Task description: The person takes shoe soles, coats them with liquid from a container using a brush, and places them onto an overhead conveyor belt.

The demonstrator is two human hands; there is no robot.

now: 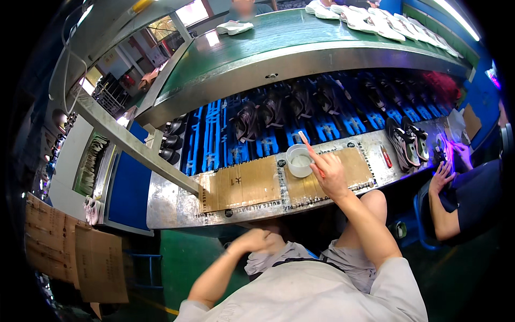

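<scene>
My right hand (330,177) is closed around a slim red stick-like tool (305,140) with a pale upper end, which slants up over the bench. Its kind is hard to tell; it may be a brush. Just left of that hand stands a clear plastic tub (299,164) with something pale inside, on a flat cardboard sheet (343,167). Low over my thigh, my left hand (254,240) has its fingers curled in, and nothing shows in it.
A second cardboard sheet (241,185) lies on the metal bench (174,201). Black shoes (247,121) sit on blue racks behind. A red-handled tool (386,156) and a pair of sneakers (406,142) are to the right, near a co-worker's hands (441,177). White shoes (375,24) line the green conveyor (279,43).
</scene>
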